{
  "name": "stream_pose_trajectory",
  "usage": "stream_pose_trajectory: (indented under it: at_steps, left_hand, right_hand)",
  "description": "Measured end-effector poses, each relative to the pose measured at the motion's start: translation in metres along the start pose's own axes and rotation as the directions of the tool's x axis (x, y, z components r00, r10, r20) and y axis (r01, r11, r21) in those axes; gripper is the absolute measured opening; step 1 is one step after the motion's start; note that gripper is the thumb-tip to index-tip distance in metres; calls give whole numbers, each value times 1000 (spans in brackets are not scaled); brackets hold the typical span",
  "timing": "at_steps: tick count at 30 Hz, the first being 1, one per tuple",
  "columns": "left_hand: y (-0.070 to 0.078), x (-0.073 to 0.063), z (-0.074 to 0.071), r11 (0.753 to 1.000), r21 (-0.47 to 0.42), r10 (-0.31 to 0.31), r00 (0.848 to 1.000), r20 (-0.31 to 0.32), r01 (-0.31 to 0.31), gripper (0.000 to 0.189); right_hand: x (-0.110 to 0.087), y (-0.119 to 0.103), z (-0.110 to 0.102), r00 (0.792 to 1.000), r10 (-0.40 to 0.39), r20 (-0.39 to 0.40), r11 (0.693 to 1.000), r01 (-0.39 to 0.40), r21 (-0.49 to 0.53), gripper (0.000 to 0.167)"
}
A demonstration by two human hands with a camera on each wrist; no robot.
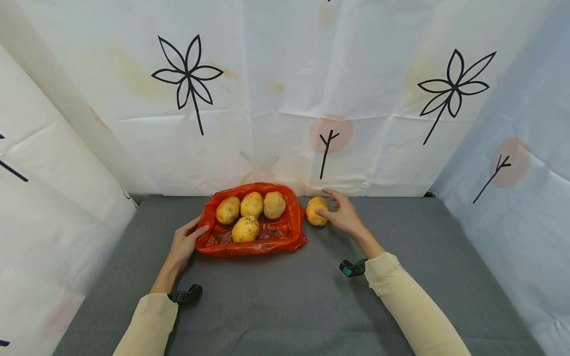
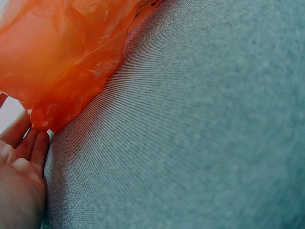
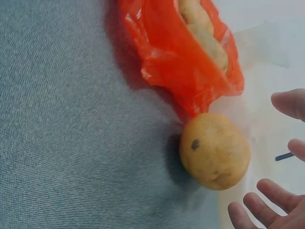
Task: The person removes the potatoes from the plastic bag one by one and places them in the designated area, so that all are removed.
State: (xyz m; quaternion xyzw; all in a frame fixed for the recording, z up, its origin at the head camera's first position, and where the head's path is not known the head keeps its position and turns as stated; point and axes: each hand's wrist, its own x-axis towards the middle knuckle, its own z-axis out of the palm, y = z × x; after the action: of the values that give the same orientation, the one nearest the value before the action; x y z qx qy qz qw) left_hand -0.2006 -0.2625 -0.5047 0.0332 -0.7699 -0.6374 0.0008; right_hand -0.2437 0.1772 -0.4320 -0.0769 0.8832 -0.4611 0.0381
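Note:
A red plastic bag [image 1: 262, 249] lies spread wide on the grey cloth, with several potatoes [image 1: 245, 228] inside it. My left hand [image 1: 181, 245] holds the bag's left edge, the thumb over the rim. In the left wrist view, fingers [image 2: 39, 148] of that hand touch the orange-red plastic [image 2: 71, 71] low down near the cloth. One loose potato [image 1: 317, 211] sits just right of the bag, close against its corner [image 3: 198, 102]. Over it, my right hand [image 1: 345, 216] reaches with fingers and thumb spread. The right wrist view shows a gap between those fingers [image 3: 259, 210] and the potato.
Grey cloth [image 1: 276, 306] covers the table. White fabric walls [image 1: 285, 148] with printed plant shapes stand behind it and at both sides. Dark bands [image 1: 353, 268] are worn at both wrists, by the cuffs of the light sleeves.

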Motion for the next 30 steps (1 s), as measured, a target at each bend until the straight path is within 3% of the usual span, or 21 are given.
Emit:
stream_pose_trajectory:
  at_steps: [13, 22, 30]
  left_hand:
    - [1, -1, 0, 1000, 13, 2, 1000, -4, -2, 62]
    - [2, -2, 0, 1000, 23, -5, 1000, -4, 6, 62]
    - [2, -1, 0, 1000, 0, -15, 1000, -8, 15, 62]
  right_hand:
    - [-12, -25, 0, 992, -128, 10, 991, 128, 40, 65]
    - [-19, -41, 12, 977, -213, 8, 973, 211, 92, 66]
    - [-20, -51, 26, 959, -282, -3, 958, 282, 59, 65]
